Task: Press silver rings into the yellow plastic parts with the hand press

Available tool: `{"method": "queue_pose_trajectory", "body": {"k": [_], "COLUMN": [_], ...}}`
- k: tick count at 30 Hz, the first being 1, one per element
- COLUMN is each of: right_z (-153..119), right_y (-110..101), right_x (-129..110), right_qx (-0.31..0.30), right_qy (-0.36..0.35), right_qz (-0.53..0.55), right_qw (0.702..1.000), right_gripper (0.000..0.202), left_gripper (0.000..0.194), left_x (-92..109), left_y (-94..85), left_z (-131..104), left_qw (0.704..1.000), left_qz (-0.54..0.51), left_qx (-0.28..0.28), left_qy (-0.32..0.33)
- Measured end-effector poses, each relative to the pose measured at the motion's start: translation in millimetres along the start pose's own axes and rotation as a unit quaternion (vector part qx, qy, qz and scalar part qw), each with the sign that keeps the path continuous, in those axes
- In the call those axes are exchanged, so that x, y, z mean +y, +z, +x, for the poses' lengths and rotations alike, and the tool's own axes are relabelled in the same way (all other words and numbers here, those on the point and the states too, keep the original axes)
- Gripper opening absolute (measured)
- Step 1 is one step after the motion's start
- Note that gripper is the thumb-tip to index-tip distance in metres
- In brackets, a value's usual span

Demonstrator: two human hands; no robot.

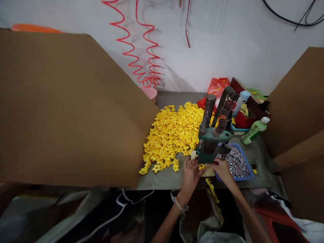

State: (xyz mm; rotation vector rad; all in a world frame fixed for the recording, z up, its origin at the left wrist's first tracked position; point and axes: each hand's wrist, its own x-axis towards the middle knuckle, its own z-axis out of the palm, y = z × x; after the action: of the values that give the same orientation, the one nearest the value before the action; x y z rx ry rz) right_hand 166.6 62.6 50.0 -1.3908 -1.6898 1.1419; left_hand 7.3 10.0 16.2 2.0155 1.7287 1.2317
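Note:
A green hand press point(208, 158) with dark metal posts and a coiled spring stands at the table's front. At its base lies a small yellow plastic piece point(201, 166) with a hole in it. My left hand point(191, 172) is at the left of the base, its fingers bent and the thumb against this yellow piece. My right hand point(223, 171) is at the other side, fingertips pinched together under the press head; what they hold is too small to make out. Beside it, a blue tray point(249, 170) contains many small shiny metal parts point(236, 162).
A big heap of yellow plastic pieces point(174, 130) covers the table left of the press. Cardboard panels point(76, 111) wall in both sides. A green bottle point(255, 131), a red box point(245, 120) and a red bag point(218, 85) stand behind at the right. Coiled red hoses point(129, 50) hang along the wall.

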Motion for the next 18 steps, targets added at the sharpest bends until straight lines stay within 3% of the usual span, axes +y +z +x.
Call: {"method": "queue_pose_trajectory", "body": {"k": [7, 14, 18], "right_z": [-4, 2, -3], "right_y": [6, 13, 14], "right_x": [-5, 1, -5], "right_qx": [-0.041, -0.063, -0.026], "right_qy": [0.007, -0.029, 0.003], "right_qz": [-0.016, 0.004, -0.034], "right_qw": [0.999, 0.998, 0.999], "right_gripper": [0.027, 0.033, 0.029], "left_gripper": [0.022, 0.035, 0.023], "left_x": [5, 4, 2], "left_y": [2.8, 6.0, 6.4], "left_z": [-2, 0, -2], "left_qw": [0.998, 0.994, 0.993], "left_qz": [-0.055, -0.099, -0.109], "left_qx": [-0.028, -0.032, -0.029], "left_qy": [-0.027, -0.039, -0.041]}}
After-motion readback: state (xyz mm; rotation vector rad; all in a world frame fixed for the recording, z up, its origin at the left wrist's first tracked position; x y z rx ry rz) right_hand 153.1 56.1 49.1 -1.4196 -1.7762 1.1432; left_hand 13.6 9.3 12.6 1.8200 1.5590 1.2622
